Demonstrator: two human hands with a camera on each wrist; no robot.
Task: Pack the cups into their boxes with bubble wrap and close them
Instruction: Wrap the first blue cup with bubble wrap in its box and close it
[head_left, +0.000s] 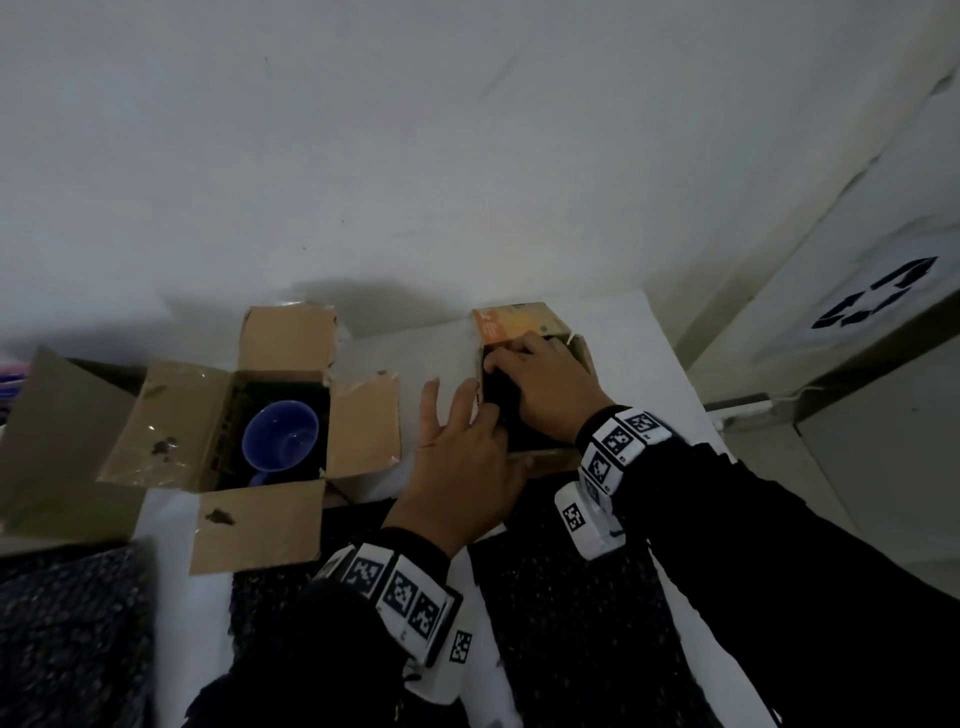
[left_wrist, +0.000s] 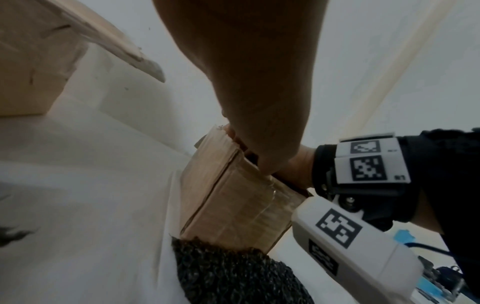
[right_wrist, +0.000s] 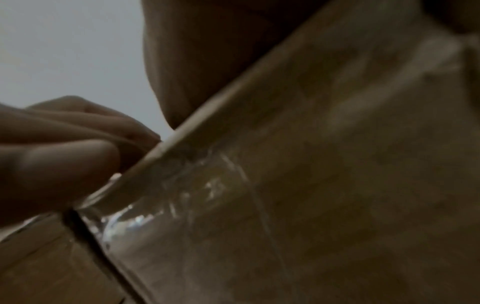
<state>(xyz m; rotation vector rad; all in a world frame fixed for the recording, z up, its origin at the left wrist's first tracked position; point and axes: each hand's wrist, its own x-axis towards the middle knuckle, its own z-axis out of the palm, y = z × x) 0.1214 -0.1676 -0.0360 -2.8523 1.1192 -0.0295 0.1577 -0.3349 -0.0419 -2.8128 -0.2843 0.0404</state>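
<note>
An open cardboard box (head_left: 171, 415) on the left holds a blue cup (head_left: 280, 436) standing in dark bubble wrap. Both hands work at a second, smaller box (head_left: 519, 322) on the right; its far flap is orange, and its taped side fills the right wrist view (right_wrist: 337, 164). My right hand (head_left: 506, 358) is inside it, palm down, with bent fingers dug into the dark bubble wrap (head_left: 524, 436). My left hand (head_left: 460, 410) presses spread, straight fingers on that box's left wall (left_wrist: 233, 195). No cup shows in the right box.
Loose sheets of dark bubble wrap (head_left: 571, 623) lie on the white table (head_left: 649, 364) in front of the boxes, with another sheet (head_left: 67, 623) at the near left. A wall stands close behind. A grey bin with a recycling mark (head_left: 878, 296) stands to the right.
</note>
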